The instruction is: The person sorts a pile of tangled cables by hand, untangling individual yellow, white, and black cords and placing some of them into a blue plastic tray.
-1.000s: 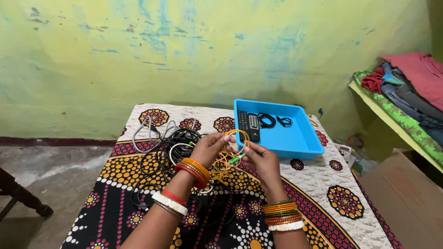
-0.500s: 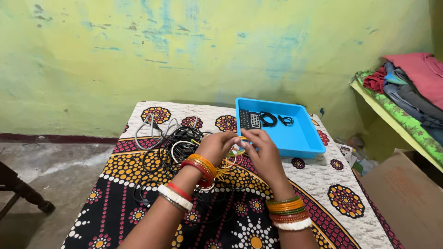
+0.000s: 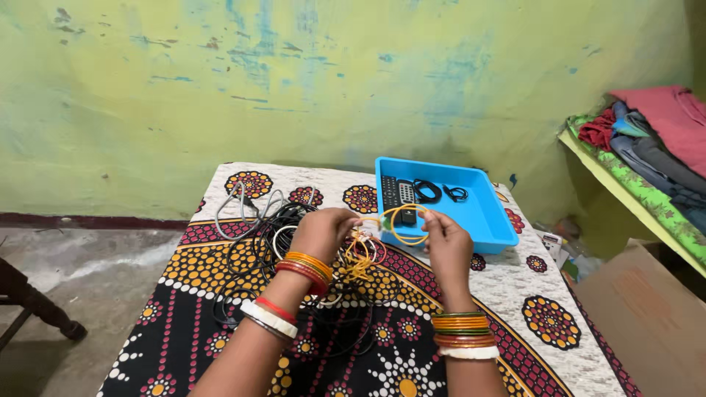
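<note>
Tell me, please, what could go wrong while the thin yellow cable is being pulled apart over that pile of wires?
The yellow cable stretched between the left hand and right hand runs into tight loops, so pulling could kink or knot it. Its lower coils sit on the black cable pile and might snag there, dragging other wires along.

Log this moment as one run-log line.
left hand: holds yellow cable | right hand: pinches its loop | blue tray: remotes inside | cable pile: on table

A blue tray (image 3: pixel 485 220) holds two remotes (image 3: pixel 398 192); folded clothes (image 3: pixel 647 140) lie right.
</note>
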